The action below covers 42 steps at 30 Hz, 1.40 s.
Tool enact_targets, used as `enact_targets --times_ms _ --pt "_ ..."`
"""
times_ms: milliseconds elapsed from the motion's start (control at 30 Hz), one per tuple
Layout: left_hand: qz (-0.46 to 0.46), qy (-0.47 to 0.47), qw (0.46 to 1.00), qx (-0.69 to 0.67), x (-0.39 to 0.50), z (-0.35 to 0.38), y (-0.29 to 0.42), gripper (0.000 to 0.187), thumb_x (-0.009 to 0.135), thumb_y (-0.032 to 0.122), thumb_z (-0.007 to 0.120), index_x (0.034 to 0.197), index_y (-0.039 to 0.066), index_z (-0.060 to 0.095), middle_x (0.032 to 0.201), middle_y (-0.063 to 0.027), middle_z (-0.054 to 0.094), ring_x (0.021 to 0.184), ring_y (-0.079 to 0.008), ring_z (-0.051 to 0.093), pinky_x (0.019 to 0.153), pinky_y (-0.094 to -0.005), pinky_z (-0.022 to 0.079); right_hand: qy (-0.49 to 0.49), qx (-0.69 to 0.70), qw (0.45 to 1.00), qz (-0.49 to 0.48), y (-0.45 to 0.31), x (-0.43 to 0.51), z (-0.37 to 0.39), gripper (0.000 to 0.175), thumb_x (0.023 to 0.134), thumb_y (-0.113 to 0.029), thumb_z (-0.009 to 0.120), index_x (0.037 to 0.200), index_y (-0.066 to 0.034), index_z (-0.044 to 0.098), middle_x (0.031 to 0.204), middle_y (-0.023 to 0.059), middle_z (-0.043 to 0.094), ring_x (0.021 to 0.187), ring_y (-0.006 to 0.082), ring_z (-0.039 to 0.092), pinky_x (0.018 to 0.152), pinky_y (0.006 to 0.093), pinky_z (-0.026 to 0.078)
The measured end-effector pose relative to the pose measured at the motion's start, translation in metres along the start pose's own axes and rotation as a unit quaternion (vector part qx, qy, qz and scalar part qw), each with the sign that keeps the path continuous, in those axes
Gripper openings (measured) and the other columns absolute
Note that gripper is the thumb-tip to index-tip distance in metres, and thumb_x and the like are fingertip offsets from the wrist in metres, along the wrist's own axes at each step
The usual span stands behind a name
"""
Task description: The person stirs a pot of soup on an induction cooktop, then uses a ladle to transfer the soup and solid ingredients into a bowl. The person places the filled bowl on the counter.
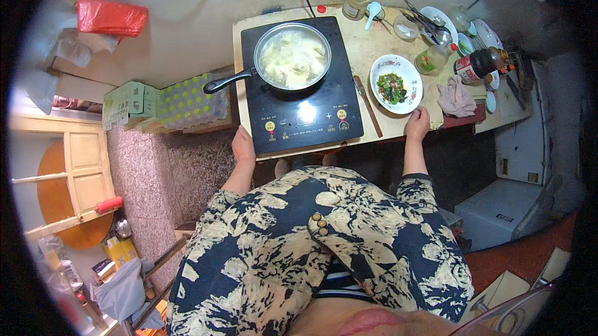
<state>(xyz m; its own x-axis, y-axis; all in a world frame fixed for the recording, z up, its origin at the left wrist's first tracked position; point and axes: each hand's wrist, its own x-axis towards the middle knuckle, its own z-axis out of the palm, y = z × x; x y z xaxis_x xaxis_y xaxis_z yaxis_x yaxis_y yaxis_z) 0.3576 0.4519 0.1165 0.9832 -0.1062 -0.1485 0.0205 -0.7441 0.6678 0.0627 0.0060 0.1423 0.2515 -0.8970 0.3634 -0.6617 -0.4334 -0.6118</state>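
Observation:
My left hand [243, 143] is at the front left corner of the table [348, 37], against its edge beside the induction cooker [303, 123]. Its fingers are mostly hidden. On the black cooker stands a saucepan [293, 55] of pale food in cloudy, steaming liquid, its black handle [228, 82] pointing left. By the front edge, my right hand [417, 124] is just below a white floral bowl [416, 69]; whether it grips the rim or rests on the table is unclear. Chopped greens and dark seasonings [392, 87] lie in the bowl. Between cooker and bowl lies a brown wooden stick-like utensil [368, 106].
Beyond the bowl are an oil or vinegar bottle [432, 59], a dark sauce bottle [481, 64], a pink cloth [457, 97], a glass jar [355, 5] and a pale blue spoon [373, 13]. Left of the table sit yellow-green-capped bottles in plastic [194, 100] and a green carton [133, 100].

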Motion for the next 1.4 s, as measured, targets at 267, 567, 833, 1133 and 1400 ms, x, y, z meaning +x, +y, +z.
enact_targets --times_ms 267,567,833,1133,1400 --pt "0.039 0.027 0.999 0.021 0.003 0.004 -0.008 0.055 0.101 0.04 0.026 0.094 0.0 0.064 0.092 -0.0268 0.064 0.09 -0.0461 0.059 0.078 -0.0529 0.046 0.018 -0.159 0.987 -0.019 -0.025 -0.02 0.013 0.043 0.086 -0.001 0.053 0.128 0.0011 0.048 0.133 0.0157 0.048 0.126 0.0344 0.04 0.108 0.0426 0.031" --pt "0.009 0.028 0.999 0.03 0.005 0.004 -0.007 0.056 0.1 0.041 0.025 0.096 0.001 0.065 0.094 -0.0254 0.065 0.091 -0.0452 0.06 0.078 -0.0524 0.046 0.025 -0.188 0.98 0.054 -0.041 -0.017 0.016 0.041 0.085 -0.004 0.056 0.125 -0.0012 0.05 0.134 0.0108 0.048 0.126 0.0327 0.04 0.107 0.0431 0.033" --pt "0.008 0.002 1.0 0.026 0.007 0.003 -0.011 0.059 0.099 0.046 0.024 0.1 0.003 0.064 0.1 -0.0252 0.064 0.096 -0.0449 0.059 0.082 -0.0515 0.046 0.032 -0.179 0.983 0.039 -0.042 -0.02 0.013 0.042 0.084 -0.004 0.056 0.126 -0.0019 0.05 0.133 0.0114 0.049 0.125 0.0333 0.04 0.107 0.0438 0.033" --pt "-0.002 0.009 0.999 0.041 0.007 0.004 -0.01 0.059 0.099 0.045 0.025 0.097 0.002 0.065 0.096 -0.0258 0.064 0.093 -0.0459 0.059 0.081 -0.052 0.046 0.04 -0.182 0.982 0.029 -0.035 -0.019 0.016 0.042 0.084 -0.005 0.055 0.126 -0.0014 0.05 0.133 0.0118 0.049 0.125 0.0337 0.041 0.106 0.0446 0.033" --pt "0.019 0.018 0.998 0.049 0.003 -0.001 -0.004 0.06 0.099 0.046 0.024 0.097 0.001 0.064 0.096 -0.0263 0.064 0.092 -0.0467 0.059 0.08 -0.0531 0.046 0.039 -0.175 0.983 0.04 -0.037 -0.021 0.015 0.042 0.083 -0.004 0.056 0.125 -0.0019 0.051 0.133 0.0114 0.05 0.124 0.0333 0.042 0.105 0.0443 0.034"
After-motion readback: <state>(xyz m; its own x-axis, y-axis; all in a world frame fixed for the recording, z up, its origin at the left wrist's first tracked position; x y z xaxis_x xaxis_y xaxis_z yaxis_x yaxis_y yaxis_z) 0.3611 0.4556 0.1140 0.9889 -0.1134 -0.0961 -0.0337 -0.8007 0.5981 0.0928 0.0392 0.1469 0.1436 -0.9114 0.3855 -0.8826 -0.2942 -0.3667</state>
